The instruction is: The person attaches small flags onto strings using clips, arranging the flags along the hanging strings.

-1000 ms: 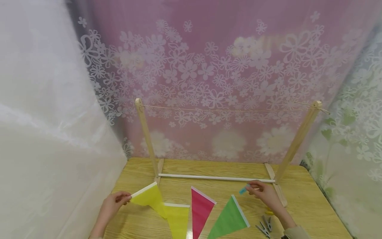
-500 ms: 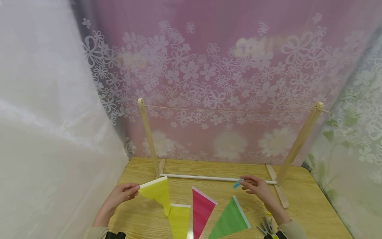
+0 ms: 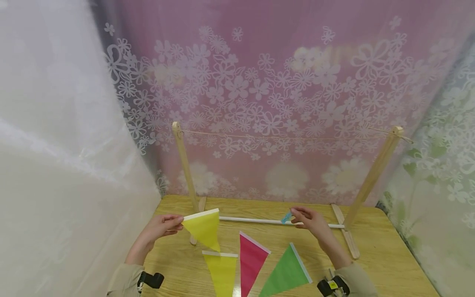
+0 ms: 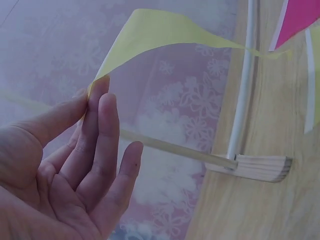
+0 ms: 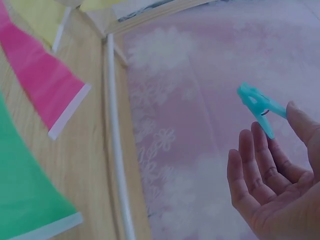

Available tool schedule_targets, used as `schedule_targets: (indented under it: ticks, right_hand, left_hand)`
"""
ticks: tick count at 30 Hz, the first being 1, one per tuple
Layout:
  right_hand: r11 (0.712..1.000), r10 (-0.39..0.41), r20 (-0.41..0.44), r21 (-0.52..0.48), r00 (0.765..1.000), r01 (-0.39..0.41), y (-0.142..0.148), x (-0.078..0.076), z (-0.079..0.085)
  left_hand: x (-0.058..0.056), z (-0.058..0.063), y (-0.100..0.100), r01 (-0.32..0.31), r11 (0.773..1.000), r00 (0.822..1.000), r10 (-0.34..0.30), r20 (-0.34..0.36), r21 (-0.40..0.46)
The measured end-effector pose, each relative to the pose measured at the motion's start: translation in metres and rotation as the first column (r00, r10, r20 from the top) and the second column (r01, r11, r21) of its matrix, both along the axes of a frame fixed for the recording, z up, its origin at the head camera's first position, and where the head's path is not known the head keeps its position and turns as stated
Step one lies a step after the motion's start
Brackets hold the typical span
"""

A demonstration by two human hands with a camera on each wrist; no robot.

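My left hand (image 3: pixel 162 228) pinches a yellow pennant flag (image 3: pixel 204 227) by one end of its white top edge, holding it above the table. In the left wrist view the flag (image 4: pixel 150 35) trails off to the right from thumb and fingertip. Between thumb and fingers of my right hand (image 3: pixel 311 225) is a turquoise clothespin (image 5: pixel 257 102), its legs spread apart in the right wrist view. On the table lie a second yellow flag (image 3: pixel 222 272), a pink flag (image 3: pixel 252 260) and a green flag (image 3: pixel 287 272).
Behind the hands stands a wooden frame with a left post (image 3: pixel 183 165), a right post (image 3: pixel 372 177) and a white crossbar (image 3: pixel 252 220). A thin string (image 3: pixel 278 137) runs between the post tops. Grey clothespins (image 3: pixel 331 273) are mostly hidden by the right wrist. A flowered curtain (image 3: pixel 274 82) hangs behind.
My left hand has lifted the yellow flag up and to the right, off the other yellow one. The right hand has moved left and up with the clothespin.
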State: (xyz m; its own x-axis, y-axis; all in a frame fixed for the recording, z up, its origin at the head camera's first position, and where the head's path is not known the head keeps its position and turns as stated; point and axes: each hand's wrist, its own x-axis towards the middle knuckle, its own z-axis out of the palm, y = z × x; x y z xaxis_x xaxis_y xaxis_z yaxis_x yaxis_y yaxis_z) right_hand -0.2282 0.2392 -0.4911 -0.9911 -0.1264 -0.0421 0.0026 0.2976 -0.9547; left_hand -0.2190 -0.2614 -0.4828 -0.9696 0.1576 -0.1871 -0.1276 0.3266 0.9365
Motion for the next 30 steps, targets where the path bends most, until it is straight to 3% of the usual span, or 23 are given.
schedule_targets:
  ticks: [9,21,30]
  right_hand:
    - [0.999,0.012,-0.062,-0.038,0.998,-0.015,-0.02,-0.009,0.031]
    - [0.997,0.057,-0.135,-0.053,0.989,-0.065,-0.045,-0.023,0.069]
    - [0.998,0.048,-0.172,-0.025,0.984,-0.054,-0.069,-0.028,0.103]
  left_hand:
    - [-0.013,0.019,0.012,0.001,1.0,1.0,-0.002,-0.029,-0.02]
    - [-0.021,0.044,0.014,0.061,0.998,0.995,-0.063,-0.082,-0.018]
    - [-0.032,0.061,0.019,0.032,0.999,0.992,-0.031,-0.123,0.008]
